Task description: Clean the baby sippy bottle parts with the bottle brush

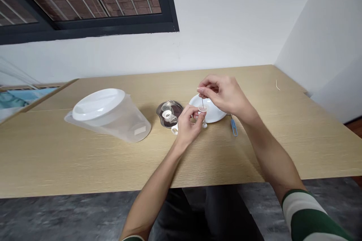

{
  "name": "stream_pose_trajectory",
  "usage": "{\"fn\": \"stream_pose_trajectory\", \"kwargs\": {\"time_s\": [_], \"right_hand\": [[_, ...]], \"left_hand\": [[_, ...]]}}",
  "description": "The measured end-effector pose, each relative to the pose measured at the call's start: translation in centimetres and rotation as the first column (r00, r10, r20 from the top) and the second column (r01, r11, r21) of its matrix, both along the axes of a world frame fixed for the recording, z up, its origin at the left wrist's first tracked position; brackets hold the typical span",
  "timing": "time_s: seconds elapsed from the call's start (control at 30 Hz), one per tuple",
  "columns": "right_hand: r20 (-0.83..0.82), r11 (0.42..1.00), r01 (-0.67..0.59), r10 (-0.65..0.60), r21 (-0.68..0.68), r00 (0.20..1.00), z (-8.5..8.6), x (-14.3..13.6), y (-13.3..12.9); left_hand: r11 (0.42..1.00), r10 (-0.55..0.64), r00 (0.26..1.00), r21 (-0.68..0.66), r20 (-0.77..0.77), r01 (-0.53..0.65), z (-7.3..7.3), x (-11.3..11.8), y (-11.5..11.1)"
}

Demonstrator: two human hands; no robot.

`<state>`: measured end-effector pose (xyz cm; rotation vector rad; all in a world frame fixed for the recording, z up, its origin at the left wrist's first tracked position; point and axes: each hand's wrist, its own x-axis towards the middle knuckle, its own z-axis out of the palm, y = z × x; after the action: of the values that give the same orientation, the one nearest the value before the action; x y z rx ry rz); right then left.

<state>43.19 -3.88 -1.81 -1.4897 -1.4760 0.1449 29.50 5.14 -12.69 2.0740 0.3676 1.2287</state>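
My left hand (190, 124) is closed in a pinch on a small translucent round plastic piece (203, 109), its rim facing up. Above it, my right hand (222, 92) pinches a thin dark needle-like rod (202, 101), which points straight down with its lower end at the piece. Whether the tip goes into it, I cannot tell. A small white part (204, 125) shows just below my left fingers; whether it belongs to the held piece is unclear. Behind both hands lies a white plate (216, 115), partly covered by them.
Left of my hands, a curved metal tray (160, 117) holds clear plastic pieces and a white ring (167, 115). Another white ring-like part (174, 130) lies beside it. A blue-handled tool (233, 127) is at right. Farther left is a translucent pitcher (124, 120) with a white lid (98, 103).
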Motion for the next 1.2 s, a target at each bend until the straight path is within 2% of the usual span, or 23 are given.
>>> {"fn": "stream_pose_trajectory", "kwargs": {"time_s": [0.2,0.3,0.53,0.67,1.0,1.2], "right_hand": [[0.141,0.991,0.02,-0.001,-0.132,0.99,-0.1,-0.4,0.0],[0.178,0.991,0.015,0.009,-0.134,0.984,-0.1,-0.5,0.0],[0.14,0.998,0.047,-0.042,-0.032,0.989,0.0,-0.7,-0.1],[0.118,0.998,0.033,-0.039,0.052,0.992,0.0,-0.8,0.0],[0.036,0.985,0.066,-0.072,0.16,0.997,0.5,-0.1,-0.5],[-0.026,0.973,0.075,-0.071,0.216,0.997,0.8,0.5,-1.0]], "left_hand": [[0.998,0.023,0.998,-0.058,0.063,-0.019,0.4,-0.1,-0.1],[0.997,0.027,0.997,-0.068,0.068,-0.022,0.6,-0.3,-0.1],[0.999,0.013,0.997,-0.054,0.072,-0.009,0.7,-0.4,-0.4],[0.999,-0.023,0.999,-0.043,0.029,0.024,0.6,-0.3,-0.7],[0.997,-0.076,0.996,-0.016,-0.055,0.075,0.0,0.1,-1.1],[0.995,-0.097,0.995,0.002,-0.027,0.097,-0.1,0.1,-1.2]]}}
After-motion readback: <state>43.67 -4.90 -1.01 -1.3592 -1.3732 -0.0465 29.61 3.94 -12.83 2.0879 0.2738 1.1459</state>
